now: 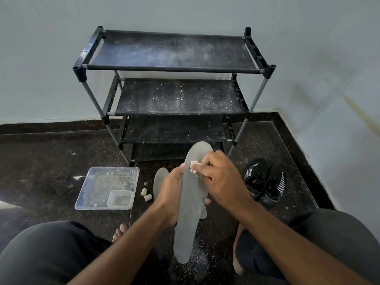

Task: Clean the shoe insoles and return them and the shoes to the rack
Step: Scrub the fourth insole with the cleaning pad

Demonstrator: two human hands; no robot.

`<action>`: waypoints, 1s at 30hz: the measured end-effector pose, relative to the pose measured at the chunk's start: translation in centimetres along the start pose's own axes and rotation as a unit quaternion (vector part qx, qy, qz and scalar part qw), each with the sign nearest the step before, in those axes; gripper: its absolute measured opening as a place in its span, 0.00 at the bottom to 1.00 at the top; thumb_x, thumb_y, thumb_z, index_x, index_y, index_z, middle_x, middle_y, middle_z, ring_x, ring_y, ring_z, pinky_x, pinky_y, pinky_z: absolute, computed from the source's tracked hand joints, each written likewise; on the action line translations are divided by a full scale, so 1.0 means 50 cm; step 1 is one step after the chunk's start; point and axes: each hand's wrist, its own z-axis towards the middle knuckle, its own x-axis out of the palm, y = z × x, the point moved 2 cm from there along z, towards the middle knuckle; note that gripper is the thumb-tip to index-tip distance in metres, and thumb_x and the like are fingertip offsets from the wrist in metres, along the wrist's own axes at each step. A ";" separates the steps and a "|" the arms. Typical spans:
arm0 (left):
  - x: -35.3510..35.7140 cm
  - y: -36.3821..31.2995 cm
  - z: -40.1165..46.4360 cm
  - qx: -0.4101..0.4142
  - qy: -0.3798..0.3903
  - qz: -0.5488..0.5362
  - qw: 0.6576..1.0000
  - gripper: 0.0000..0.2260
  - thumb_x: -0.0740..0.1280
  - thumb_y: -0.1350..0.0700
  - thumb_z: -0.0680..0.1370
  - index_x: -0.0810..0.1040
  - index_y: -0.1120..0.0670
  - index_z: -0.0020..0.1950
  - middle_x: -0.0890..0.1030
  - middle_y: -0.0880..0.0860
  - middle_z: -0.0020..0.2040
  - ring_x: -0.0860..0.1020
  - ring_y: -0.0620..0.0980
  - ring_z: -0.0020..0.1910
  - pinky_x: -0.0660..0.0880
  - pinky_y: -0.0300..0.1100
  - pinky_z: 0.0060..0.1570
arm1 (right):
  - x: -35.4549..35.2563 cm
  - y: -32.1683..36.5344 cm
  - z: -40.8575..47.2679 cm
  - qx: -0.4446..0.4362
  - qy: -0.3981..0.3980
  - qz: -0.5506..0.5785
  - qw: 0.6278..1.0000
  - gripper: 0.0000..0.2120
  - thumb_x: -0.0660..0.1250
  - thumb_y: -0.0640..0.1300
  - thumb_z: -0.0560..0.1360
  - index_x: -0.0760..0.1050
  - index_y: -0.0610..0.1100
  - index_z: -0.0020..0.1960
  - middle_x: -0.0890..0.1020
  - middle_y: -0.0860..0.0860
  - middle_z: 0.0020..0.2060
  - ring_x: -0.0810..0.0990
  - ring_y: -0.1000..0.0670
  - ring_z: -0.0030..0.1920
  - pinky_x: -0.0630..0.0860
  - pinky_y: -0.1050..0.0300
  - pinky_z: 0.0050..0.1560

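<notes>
My left hand (171,192) grips a long grey insole (190,219) by its left edge and holds it up over the floor, toe end pointing at the rack. My right hand (218,177) pinches a small whitish wad (194,167) and presses it on the insole's upper part. A second grey insole (159,179) lies on the floor behind my left hand, partly hidden. A pair of black shoes (264,182) with white stripes stands on the floor to the right. The black shoe rack (174,68) stands against the wall, its dusty shelves bare.
A clear plastic tray (107,188) with a small tub (120,199) in it sits on the dark floor at left. Two small whitish pieces (146,195) lie beside it. White crumbs speckle the floor under the insole. My knees fill the lower corners.
</notes>
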 end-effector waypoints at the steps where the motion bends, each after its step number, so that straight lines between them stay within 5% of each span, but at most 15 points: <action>1: -0.001 0.001 -0.001 0.000 0.000 -0.006 1.000 0.28 0.54 0.43 0.85 0.81 0.64 0.65 0.79 0.66 0.52 0.78 0.60 0.40 0.77 0.49 0.38 | -0.005 -0.011 0.004 0.022 -0.016 -0.004 1.000 0.02 0.74 0.42 0.76 0.84 0.44 0.47 0.72 0.52 0.38 0.70 0.51 0.42 0.73 0.51 0.39; 7: -0.017 0.006 0.010 0.001 -0.009 0.041 0.999 0.28 0.54 0.41 0.85 0.84 0.60 0.63 0.83 0.66 0.57 0.79 0.67 0.55 0.74 0.60 0.58 | -0.021 -0.031 0.021 0.083 -0.086 0.007 0.993 0.03 0.73 0.44 0.76 0.85 0.46 0.48 0.70 0.52 0.39 0.70 0.51 0.43 0.75 0.50 0.43; 11: -0.020 -0.005 0.013 0.031 -0.005 0.019 0.999 0.25 0.54 0.48 0.81 0.81 0.65 0.62 0.81 0.65 0.50 0.81 0.60 0.42 0.81 0.56 0.45 | 0.001 0.010 -0.001 0.003 0.016 0.048 0.999 0.05 0.69 0.48 0.79 0.83 0.49 0.50 0.69 0.52 0.39 0.70 0.49 0.43 0.76 0.50 0.38; 13: -0.016 -0.006 0.010 0.018 -0.003 0.002 1.000 0.25 0.57 0.47 0.79 0.81 0.64 0.63 0.80 0.67 0.53 0.78 0.63 0.45 0.79 0.54 0.45 | 0.000 -0.013 0.007 0.038 -0.011 0.015 0.999 0.13 0.66 0.53 0.78 0.85 0.47 0.48 0.69 0.54 0.39 0.68 0.52 0.43 0.73 0.52 0.42; 16: -0.018 0.001 0.011 -0.011 -0.003 0.019 1.000 0.27 0.55 0.44 0.81 0.82 0.60 0.65 0.81 0.68 0.58 0.76 0.67 0.54 0.70 0.60 0.56 | -0.012 -0.052 0.021 0.119 -0.092 -0.001 0.989 0.08 0.71 0.49 0.76 0.86 0.46 0.50 0.69 0.55 0.39 0.68 0.52 0.44 0.74 0.53 0.45; 20: -0.017 0.005 0.013 -0.024 0.019 0.007 1.000 0.25 0.55 0.45 0.80 0.83 0.61 0.59 0.79 0.66 0.53 0.78 0.62 0.40 0.73 0.54 0.46 | 0.004 -0.004 0.003 0.039 -0.029 0.025 0.998 0.04 0.72 0.44 0.77 0.84 0.46 0.49 0.70 0.53 0.38 0.69 0.50 0.43 0.72 0.51 0.43; 22: -0.016 0.009 0.012 -0.027 0.015 -0.004 1.000 0.25 0.55 0.45 0.81 0.83 0.62 0.58 0.78 0.65 0.52 0.78 0.62 0.40 0.74 0.53 0.45 | 0.009 0.000 -0.003 0.009 -0.011 0.004 1.000 0.04 0.73 0.43 0.76 0.84 0.48 0.50 0.69 0.53 0.38 0.69 0.50 0.43 0.72 0.47 0.42; 27: -0.005 0.008 0.005 -0.043 0.039 0.010 0.998 0.28 0.53 0.44 0.82 0.82 0.62 0.65 0.80 0.69 0.53 0.77 0.62 0.43 0.73 0.53 0.47 | -0.007 -0.051 0.017 0.132 -0.095 -0.020 0.987 0.05 0.74 0.46 0.74 0.86 0.51 0.50 0.70 0.54 0.38 0.69 0.50 0.44 0.73 0.43 0.47; 30: -0.001 0.010 0.003 -0.043 0.033 0.005 0.999 0.25 0.56 0.45 0.81 0.84 0.62 0.59 0.78 0.66 0.53 0.77 0.61 0.40 0.74 0.52 0.43 | 0.003 -0.010 0.006 0.041 -0.047 -0.002 0.998 0.09 0.67 0.50 0.77 0.85 0.52 0.51 0.69 0.54 0.37 0.69 0.50 0.43 0.70 0.47 0.44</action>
